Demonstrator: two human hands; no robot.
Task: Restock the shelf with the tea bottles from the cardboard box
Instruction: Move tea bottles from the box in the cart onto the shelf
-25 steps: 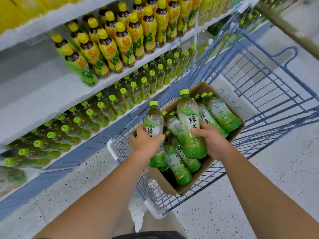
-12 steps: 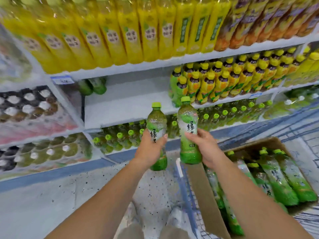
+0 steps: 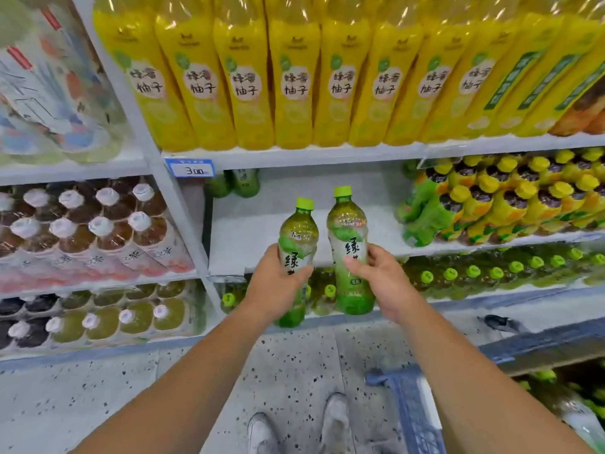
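Half covered, the left green tea bottle sits clasped in your left hand, the right green tea bottle clasped in your right hand

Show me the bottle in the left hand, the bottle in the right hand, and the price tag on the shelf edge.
left bottle (image 3: 298,235), head view, clear upper body above the label
right bottle (image 3: 349,249), head view, middle of the label
price tag (image 3: 190,167), head view, centre of the tag
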